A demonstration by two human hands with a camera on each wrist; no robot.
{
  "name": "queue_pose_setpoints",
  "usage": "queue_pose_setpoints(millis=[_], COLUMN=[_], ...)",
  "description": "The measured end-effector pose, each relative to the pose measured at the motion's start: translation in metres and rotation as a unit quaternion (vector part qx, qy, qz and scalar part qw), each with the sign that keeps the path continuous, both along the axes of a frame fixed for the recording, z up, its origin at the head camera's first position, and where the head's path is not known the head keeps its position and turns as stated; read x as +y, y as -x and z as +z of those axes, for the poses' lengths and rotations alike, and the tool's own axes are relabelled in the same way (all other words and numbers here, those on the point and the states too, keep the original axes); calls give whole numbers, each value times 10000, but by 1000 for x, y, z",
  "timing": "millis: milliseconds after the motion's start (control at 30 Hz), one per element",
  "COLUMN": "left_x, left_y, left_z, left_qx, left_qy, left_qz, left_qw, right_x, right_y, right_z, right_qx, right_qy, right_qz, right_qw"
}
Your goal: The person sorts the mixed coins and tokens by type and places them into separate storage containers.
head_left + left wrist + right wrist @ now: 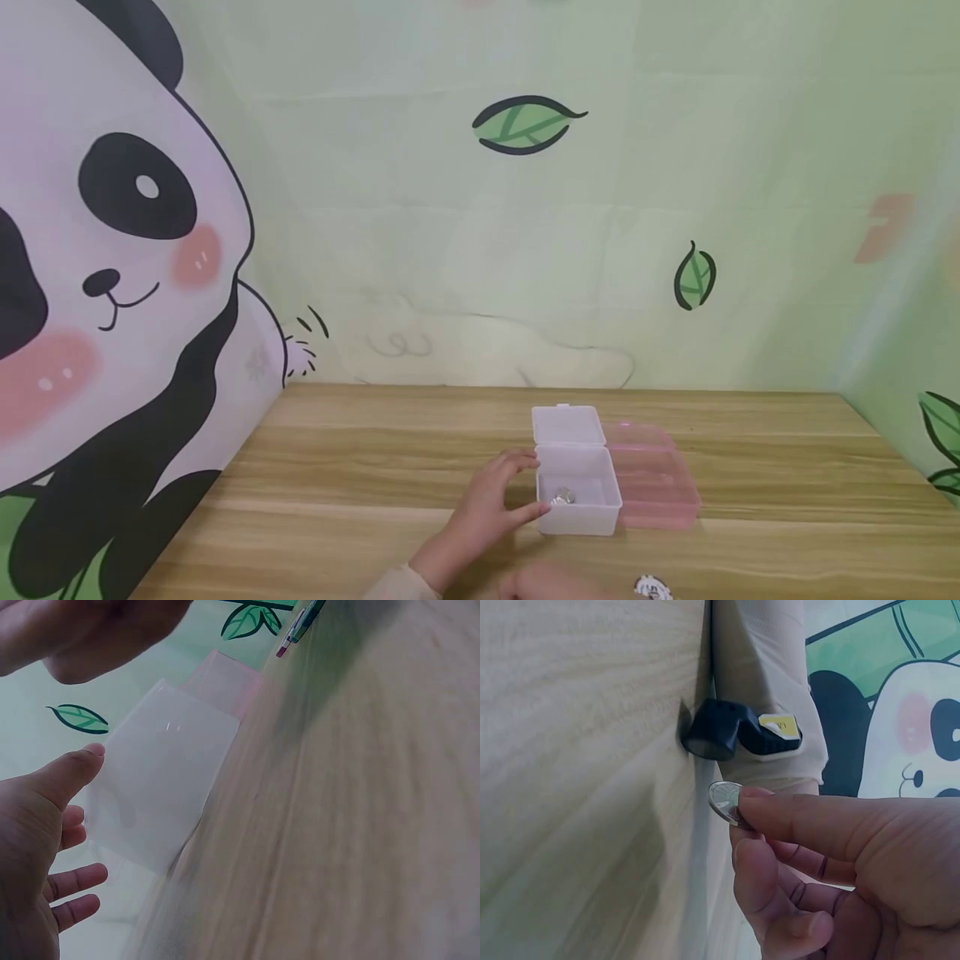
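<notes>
A small white plastic box (577, 492) stands with its lid (567, 425) tipped back and a few silvery coins (563, 497) on its floor. My left hand (487, 504) is at its left side, thumb at the near corner and fingertips by the back edge; in the left wrist view the fingers are loosely spread beside the box wall (161, 772). Between thumb and index finger, my right hand (810, 855) pinches a silvery coin (725, 802). That hand (543, 581) shows only partly at the bottom of the head view, where the coin is hidden.
A see-through pink box (660, 479) stands close against the white box's right side. A black and white poker chip (652, 587) lies near the front edge of the wooden table (787, 517). A black wrist camera (712, 731) sits on the left forearm. The printed backdrop (420, 250) rises behind.
</notes>
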State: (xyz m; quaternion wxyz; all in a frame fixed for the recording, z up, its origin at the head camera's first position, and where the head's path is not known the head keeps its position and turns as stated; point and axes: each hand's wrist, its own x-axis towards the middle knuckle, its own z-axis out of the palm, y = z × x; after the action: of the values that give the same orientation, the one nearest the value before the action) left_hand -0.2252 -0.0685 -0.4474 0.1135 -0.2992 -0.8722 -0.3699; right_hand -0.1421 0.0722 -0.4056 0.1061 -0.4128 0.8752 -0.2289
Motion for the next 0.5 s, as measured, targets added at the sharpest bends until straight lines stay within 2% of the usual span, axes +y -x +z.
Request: queue_pose_setpoints(millis=[200, 367, 500], left_x=[0, 0, 0], left_y=[0, -1, -2], left_z=[1, 3, 4], left_qx=[37, -34, -28], left_qy=[17, -15, -26], left_qz=[15, 4, -36], left_qw=[10000, 10000, 10000], right_x=[4, 8, 11], right_y=[3, 4, 5], right_z=[4, 12, 15], right_qx=[268, -108, -170], right_qy=[-64, -130, -133], right_qz=[52, -183, -230], right_qw=[9996, 9997, 9995])
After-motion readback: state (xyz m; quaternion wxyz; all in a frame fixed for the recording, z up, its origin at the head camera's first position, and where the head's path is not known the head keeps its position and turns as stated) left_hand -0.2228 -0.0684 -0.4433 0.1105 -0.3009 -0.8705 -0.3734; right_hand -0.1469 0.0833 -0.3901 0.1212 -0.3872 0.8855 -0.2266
